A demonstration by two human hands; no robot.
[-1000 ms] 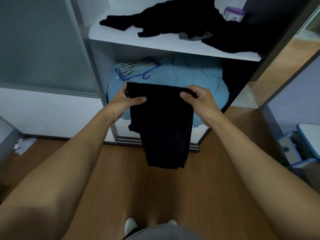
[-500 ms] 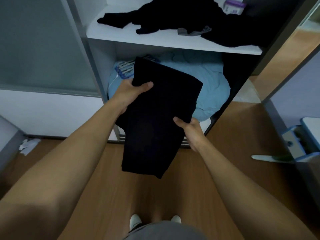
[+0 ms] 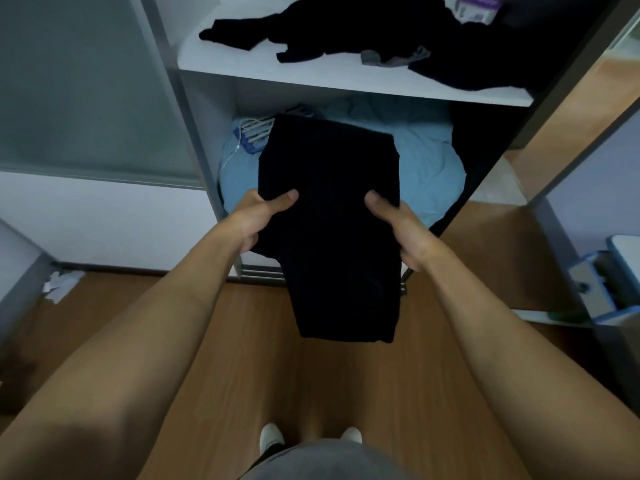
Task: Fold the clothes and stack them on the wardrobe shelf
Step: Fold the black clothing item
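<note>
Head view is showing a person standing before an open wardrobe, both bare arms reaching forward over the wooden floor [image 3: 242, 341]. Both hands are gripping a folded black garment [image 3: 332, 220] in mid-air in front of the lower compartment: the left hand [image 3: 258, 216] is clasping its left edge with the thumb lying on top of the cloth, and the right hand [image 3: 398, 226] is clasping its right edge the same way. The garment's far end is lifting toward the wardrobe while its near end is hanging down between the forearms. Behind it, a light blue bedding bundle [image 3: 426, 168] is filling the lower compartment, with some hangers [image 3: 256, 131] lying on its left part. Above, the white wardrobe shelf [image 3: 346, 81] is carrying a loose heap of dark clothes [image 3: 363, 26], a small grey piece [image 3: 394, 58] and a purple-lidded container [image 3: 476, 6] at the back. White shoe tips [image 3: 272, 438] are showing at the bottom edge.
</note>
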